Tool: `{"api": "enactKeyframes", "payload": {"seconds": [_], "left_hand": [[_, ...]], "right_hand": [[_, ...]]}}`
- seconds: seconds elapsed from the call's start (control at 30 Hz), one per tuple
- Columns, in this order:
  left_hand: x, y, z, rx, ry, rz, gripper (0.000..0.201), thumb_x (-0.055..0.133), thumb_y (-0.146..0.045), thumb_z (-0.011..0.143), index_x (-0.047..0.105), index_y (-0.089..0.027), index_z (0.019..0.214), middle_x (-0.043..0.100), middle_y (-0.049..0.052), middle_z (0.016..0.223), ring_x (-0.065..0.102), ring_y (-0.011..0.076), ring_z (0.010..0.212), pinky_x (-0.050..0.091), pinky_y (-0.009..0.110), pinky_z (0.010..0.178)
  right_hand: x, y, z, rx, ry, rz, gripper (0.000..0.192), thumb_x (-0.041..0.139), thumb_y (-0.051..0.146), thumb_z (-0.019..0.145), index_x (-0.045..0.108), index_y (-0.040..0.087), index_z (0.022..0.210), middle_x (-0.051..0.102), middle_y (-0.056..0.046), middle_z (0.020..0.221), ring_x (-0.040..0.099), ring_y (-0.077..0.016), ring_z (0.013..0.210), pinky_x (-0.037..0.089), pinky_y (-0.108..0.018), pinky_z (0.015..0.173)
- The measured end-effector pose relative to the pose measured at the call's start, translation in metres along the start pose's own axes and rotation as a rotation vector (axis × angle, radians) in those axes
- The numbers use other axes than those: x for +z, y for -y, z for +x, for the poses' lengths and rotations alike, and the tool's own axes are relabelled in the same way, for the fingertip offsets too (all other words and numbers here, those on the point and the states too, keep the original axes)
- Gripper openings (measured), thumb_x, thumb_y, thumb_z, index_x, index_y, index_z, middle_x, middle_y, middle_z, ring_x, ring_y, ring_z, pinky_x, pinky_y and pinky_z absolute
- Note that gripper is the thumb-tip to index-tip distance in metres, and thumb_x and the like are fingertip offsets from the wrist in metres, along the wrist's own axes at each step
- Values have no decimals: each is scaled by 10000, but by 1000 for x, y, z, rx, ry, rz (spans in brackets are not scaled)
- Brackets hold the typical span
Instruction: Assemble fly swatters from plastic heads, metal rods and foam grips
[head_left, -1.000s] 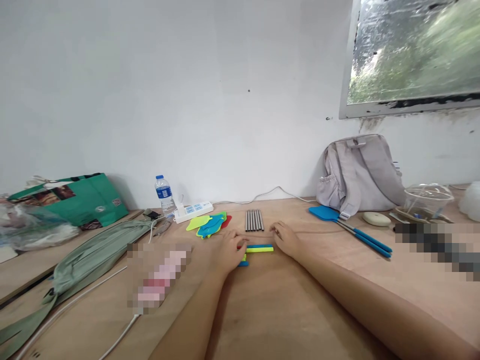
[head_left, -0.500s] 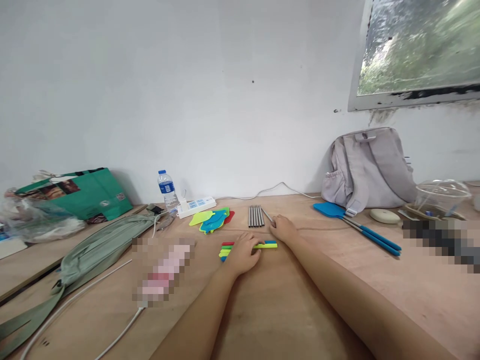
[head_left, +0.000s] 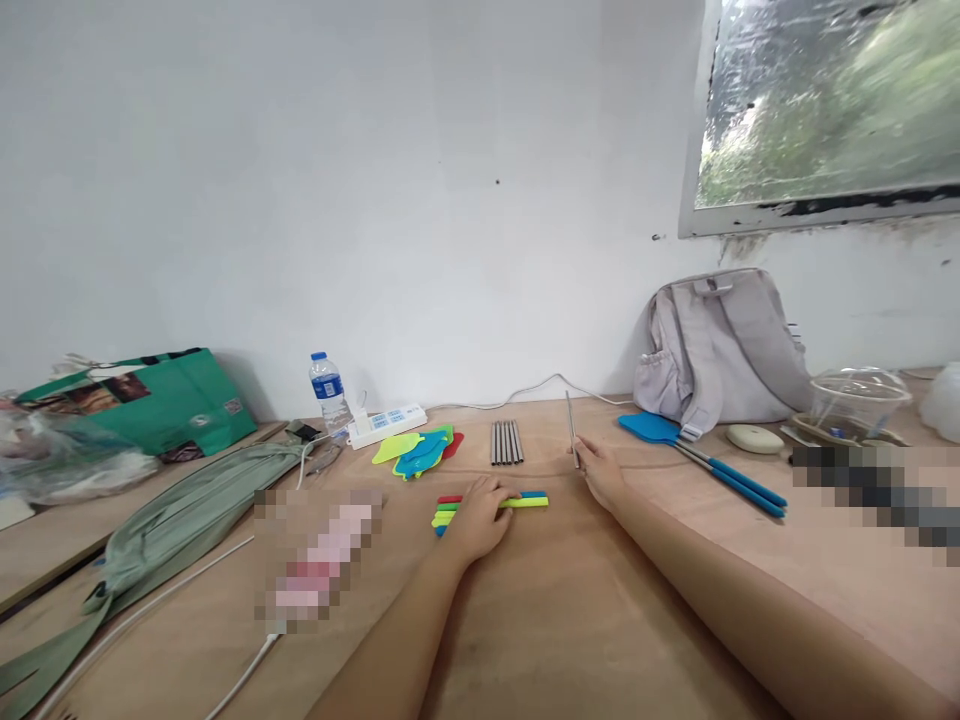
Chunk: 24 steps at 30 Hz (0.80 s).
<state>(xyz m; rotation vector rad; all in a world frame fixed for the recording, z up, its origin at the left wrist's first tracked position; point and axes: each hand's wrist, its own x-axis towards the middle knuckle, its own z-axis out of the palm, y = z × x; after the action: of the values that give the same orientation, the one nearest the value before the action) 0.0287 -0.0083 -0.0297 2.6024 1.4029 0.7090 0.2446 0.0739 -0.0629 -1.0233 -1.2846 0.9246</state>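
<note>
My right hand [head_left: 602,475] is closed on a thin metal rod [head_left: 571,425], pinched near its lower end and pointing up and away from me. My left hand [head_left: 484,515] lies over a group of coloured plastic handles [head_left: 448,508], red, green, yellow and blue. Its fingers curl around a yellow-green handle [head_left: 531,502], and the palm hides the middle of the group. Between and beyond both hands, several metal rods [head_left: 507,442] lie side by side. Left of them is an overlapping pile of flat swatter heads [head_left: 421,453] in yellow, blue, green and red.
Blue fly swatters [head_left: 739,485] lie at the right, before a grey backpack [head_left: 720,350]. A white case [head_left: 754,438] and a plastic cup [head_left: 859,395] stand beyond. Leftward are a water bottle [head_left: 330,393], power strip [head_left: 386,424], green-grey bag [head_left: 195,510] and white cable [head_left: 247,670].
My right hand has moved rightward, away from the row, lifting the metal rod to a steeper angle. The left hand stays over the coloured handles. The view has shifted slightly.
</note>
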Motion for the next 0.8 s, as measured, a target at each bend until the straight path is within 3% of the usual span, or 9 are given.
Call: {"api": "enactKeyframes", "payload": {"seconds": [0.17,0.4,0.53,0.67,0.8], "left_hand": [[4,3,1,3,-25,-5,267,433,-172,760,587,-232,969,547,47,958,468,187,950,360,312,834],[5,3,1,5,-46,-5,253,419,-188,773,590,-229,955,546,51,945,470,188,942,363,316,826],[4,2,1,19,-33,-6,256,427,-188,776,586,-233,972,542,46,934,467,185,931,362,310,819],[6,2,2,30,-15,5,264,423,-203,788,567,-225,1009,527,51,952,457,183,932,361,310,818],[8,2,1,53,-10,34,249,405,-254,815,553,-216,1011,514,52,935,457,180,912,374,309,796]], "right_hand": [[-5,7,-33,56,52,40,301,605,444,580,460,197,675,494,36,546,451,-108,489,363,-247,468],[-3,27,-53,92,228,2,210,565,389,643,473,200,639,541,28,570,525,-136,568,424,-289,588],[-3,29,-52,167,263,166,288,497,473,681,495,196,602,586,-3,633,550,-148,569,432,-301,582],[-7,33,-52,231,324,346,380,432,531,686,502,189,536,585,-29,567,568,-176,588,435,-303,573],[-10,36,-53,234,314,487,355,406,457,702,551,171,550,595,-51,576,576,-186,607,428,-296,569]]}}
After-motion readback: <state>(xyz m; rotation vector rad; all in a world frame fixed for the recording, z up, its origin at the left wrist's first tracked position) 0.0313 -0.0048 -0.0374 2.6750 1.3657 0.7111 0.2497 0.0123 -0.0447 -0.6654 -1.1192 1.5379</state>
